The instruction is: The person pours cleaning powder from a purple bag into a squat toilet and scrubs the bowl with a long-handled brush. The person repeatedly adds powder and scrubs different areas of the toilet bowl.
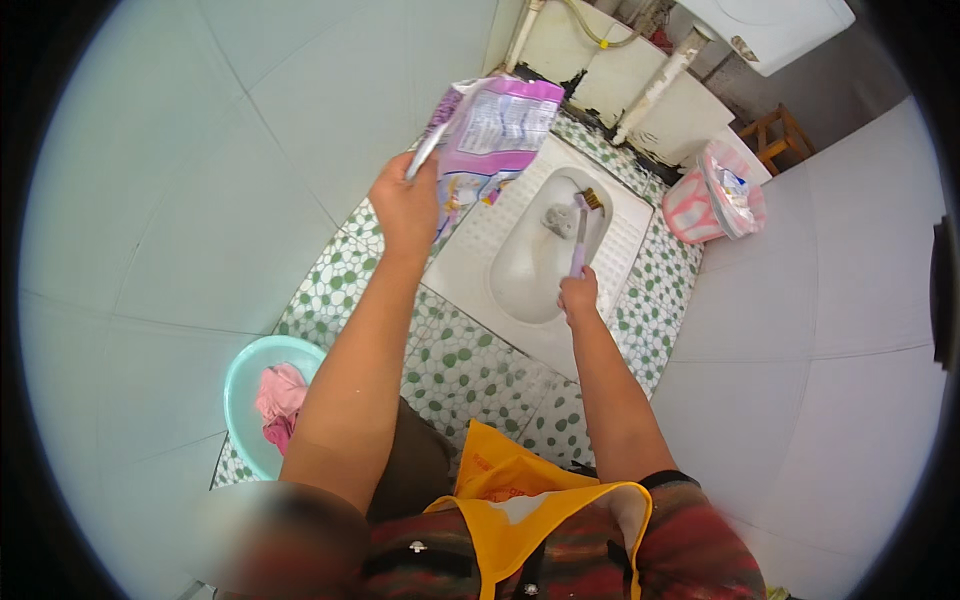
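My left hand (pixel 406 199) is closed around the edge of a purple and white plastic detergent bag (pixel 495 124), raised over the left side of a white ceramic squat toilet (pixel 465 274). In my right hand (pixel 580 295) is the pale purple handle of a scrub brush (pixel 580 240). The brown bristles of its head rest near the far end of the toilet bowl. Grey-white foam or powder (pixel 559 220) lies in the bowl beside the brush head. What the bag contains cannot be seen.
A turquoise basin (pixel 241 420) with pink cloth (pixel 281 394) stands at the lower left. A pink and white waste bin (pixel 686 202) is by the right wall. Behind the toilet are pipes (pixel 664 86), a wooden stool (pixel 780 139) and a white sink or tank (pixel 780 30).
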A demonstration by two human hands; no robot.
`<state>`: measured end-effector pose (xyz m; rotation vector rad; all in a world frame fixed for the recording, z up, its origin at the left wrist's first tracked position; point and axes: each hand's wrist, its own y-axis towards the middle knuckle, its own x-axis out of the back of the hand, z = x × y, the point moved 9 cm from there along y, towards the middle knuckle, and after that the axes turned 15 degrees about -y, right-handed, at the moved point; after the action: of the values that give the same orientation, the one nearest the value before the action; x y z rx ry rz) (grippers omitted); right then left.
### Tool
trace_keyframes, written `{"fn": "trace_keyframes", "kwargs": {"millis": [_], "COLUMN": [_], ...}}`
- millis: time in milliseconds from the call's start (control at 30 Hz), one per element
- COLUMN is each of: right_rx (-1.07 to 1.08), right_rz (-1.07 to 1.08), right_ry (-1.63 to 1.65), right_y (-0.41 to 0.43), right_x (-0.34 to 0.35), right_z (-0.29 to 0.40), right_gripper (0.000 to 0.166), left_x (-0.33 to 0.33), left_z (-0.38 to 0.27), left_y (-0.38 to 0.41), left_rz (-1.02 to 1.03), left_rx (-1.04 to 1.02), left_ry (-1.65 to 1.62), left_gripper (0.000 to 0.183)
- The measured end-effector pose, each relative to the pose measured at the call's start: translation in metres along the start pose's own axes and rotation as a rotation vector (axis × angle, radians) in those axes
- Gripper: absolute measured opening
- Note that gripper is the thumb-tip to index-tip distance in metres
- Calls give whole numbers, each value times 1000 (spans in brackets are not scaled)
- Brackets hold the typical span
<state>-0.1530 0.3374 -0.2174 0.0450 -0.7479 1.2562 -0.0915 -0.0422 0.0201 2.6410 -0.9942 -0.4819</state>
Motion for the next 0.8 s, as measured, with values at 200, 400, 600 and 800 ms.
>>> {"fn": "trace_keyframes", "kwargs": {"millis": [200, 400, 600, 800], "right_rx": [152, 318, 463, 628], "right_rz": [-75, -11, 86, 5], "right_ry": [-543, -1045, -1681, -1932], "right_y": [-27, -33, -32, -11], "right_x": [69, 85, 69, 118], "right_z": [-43, 30, 58, 127], "right_gripper": [59, 33, 30, 35], "left_x": [8, -3, -7, -6], "left_z": [-4, -2, -8, -6], "left_y": [0, -2, -4, -3], "left_rz": [-15, 9, 22, 22], "left_rx": [94, 98, 88, 89], "left_ry": [2, -42, -29, -7], "left_gripper": [22, 22, 24, 24]}}
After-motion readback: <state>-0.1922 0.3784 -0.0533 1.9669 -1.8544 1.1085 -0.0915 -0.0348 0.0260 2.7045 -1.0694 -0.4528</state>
